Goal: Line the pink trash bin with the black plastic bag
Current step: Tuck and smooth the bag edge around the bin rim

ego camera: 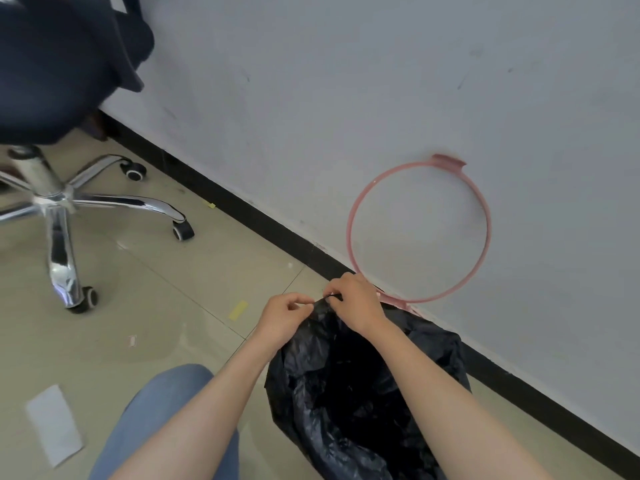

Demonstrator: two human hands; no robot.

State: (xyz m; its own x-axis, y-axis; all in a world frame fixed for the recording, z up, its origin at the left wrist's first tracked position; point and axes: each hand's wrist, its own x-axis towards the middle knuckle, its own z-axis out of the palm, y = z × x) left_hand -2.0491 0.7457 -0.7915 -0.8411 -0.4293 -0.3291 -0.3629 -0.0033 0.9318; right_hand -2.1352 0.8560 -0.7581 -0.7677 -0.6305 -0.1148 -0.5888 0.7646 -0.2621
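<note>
Beneath both hands, black bag, its bin seemingly mostly hidden.

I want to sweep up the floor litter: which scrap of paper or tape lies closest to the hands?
The yellow strip, just beside the left hand. The small pale scrap and the large white sheet lie farther off.

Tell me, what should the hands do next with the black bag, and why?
Probably pull the edge apart to open it wider. Both the left hand and right hand pinch the black bag at one spot, and the pink ring stands lifted.
</note>
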